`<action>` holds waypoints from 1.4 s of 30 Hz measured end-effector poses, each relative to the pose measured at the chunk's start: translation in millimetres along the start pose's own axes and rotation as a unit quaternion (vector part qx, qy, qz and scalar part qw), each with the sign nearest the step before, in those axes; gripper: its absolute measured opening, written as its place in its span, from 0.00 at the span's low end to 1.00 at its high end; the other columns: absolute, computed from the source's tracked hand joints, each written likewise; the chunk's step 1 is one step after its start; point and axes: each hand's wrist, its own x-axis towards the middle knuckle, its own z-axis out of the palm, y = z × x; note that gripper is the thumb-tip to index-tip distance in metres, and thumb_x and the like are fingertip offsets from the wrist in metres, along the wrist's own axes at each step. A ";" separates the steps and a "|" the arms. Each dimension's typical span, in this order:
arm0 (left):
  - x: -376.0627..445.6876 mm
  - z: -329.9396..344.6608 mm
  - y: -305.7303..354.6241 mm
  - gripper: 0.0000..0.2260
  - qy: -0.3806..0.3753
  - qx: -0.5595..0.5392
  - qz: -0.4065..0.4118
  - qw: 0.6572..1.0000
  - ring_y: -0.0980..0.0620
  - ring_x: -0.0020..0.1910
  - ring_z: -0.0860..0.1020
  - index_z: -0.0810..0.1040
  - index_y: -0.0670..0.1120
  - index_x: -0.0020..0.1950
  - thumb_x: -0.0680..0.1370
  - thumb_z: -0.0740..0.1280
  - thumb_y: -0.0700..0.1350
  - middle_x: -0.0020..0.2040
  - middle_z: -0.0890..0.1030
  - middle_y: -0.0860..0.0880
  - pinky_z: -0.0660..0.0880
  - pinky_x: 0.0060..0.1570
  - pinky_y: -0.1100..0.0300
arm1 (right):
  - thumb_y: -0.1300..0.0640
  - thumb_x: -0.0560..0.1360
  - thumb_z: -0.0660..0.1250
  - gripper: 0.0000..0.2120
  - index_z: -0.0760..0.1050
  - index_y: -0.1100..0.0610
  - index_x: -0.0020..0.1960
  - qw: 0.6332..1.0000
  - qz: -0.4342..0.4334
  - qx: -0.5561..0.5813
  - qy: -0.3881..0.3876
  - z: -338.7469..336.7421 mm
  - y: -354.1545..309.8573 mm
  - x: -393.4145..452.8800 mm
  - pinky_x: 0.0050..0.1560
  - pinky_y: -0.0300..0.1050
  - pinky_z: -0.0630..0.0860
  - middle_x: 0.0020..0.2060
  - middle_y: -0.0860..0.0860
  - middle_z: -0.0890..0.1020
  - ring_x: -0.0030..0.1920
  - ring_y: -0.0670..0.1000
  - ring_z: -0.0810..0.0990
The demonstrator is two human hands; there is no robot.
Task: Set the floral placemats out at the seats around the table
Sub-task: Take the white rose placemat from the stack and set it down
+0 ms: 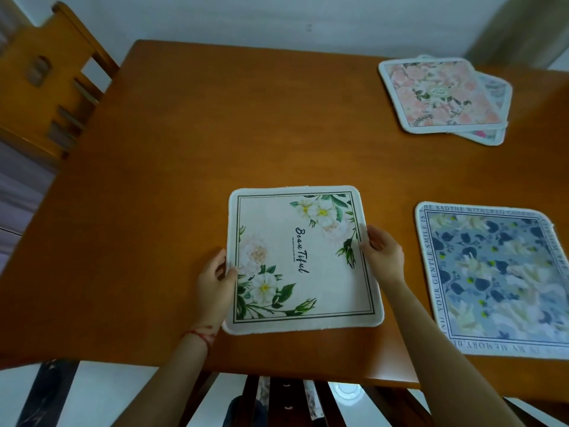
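Near the table's [184, 149] front edge, your left hand [214, 283] and right hand [383, 252] pinch the "Beautiful" placemat's [303, 260] sides. Right of it, the blue placemat's [498, 278] border reads "YOUR GENTLE SMILE".

Soft even daylight, faint shadows; edges warped, corners blurred.

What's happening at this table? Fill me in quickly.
A person is laying out placemats on the brown wooden table. Both hands grip the white square placemat with green leaves and the word "Beautiful", the left hand on its left edge, the right hand on its right edge. A blue-grey floral placemat already lies flat to its right. A pink floral placemat rests atop another mat at the far right.
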 end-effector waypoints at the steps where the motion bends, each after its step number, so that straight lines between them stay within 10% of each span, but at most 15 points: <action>1: 5.3 0.3 5.3 0.20 -0.010 0.009 0.011 1.000 0.54 0.58 0.72 0.69 0.42 0.68 0.77 0.63 0.35 0.58 0.74 0.52 0.71 0.57 0.57 | 0.63 0.74 0.67 0.17 0.74 0.58 0.62 1.000 0.002 0.000 0.005 -2.1 4.0 -5.4 0.43 0.27 0.72 0.50 0.45 0.78 0.51 0.44 0.77; 8: 30.7 5.0 28.6 0.16 -0.048 0.027 0.042 0.998 0.51 0.54 0.77 0.73 0.45 0.64 0.77 0.61 0.35 0.54 0.76 0.54 0.77 0.53 0.51 | 0.64 0.73 0.66 0.19 0.73 0.56 0.64 0.999 0.028 0.023 0.016 -3.2 20.9 -32.0 0.49 0.33 0.72 0.53 0.47 0.78 0.54 0.46 0.77; 15: 11.3 8.6 13.6 0.18 0.006 0.023 0.032 0.999 0.65 0.44 0.72 0.71 0.41 0.67 0.77 0.61 0.33 0.53 0.73 0.55 0.71 0.32 0.78 | 0.62 0.73 0.67 0.23 0.69 0.58 0.68 0.999 0.041 -0.005 0.002 3.8 11.8 -14.3 0.56 0.40 0.69 0.62 0.52 0.76 0.62 0.51 0.73; 22: -12.7 8.5 -7.4 0.23 0.042 -0.044 -0.041 0.997 0.50 0.65 0.70 0.65 0.42 0.71 0.76 0.62 0.33 0.67 0.71 0.48 0.71 0.60 0.55 | 0.61 0.73 0.67 0.23 0.69 0.58 0.68 0.999 0.033 -0.021 -0.027 13.0 -1.2 9.2 0.60 0.45 0.71 0.63 0.54 0.75 0.63 0.53 0.73; 42: -4.3 -8.3 -15.0 0.21 0.003 0.022 0.017 1.000 0.49 0.67 0.69 0.69 0.45 0.69 0.76 0.64 0.35 0.68 0.72 0.48 0.67 0.65 0.53 | 0.61 0.74 0.65 0.20 0.71 0.59 0.66 0.997 0.060 0.015 0.040 17.0 -10.2 -12.9 0.61 0.49 0.72 0.61 0.54 0.77 0.61 0.53 0.74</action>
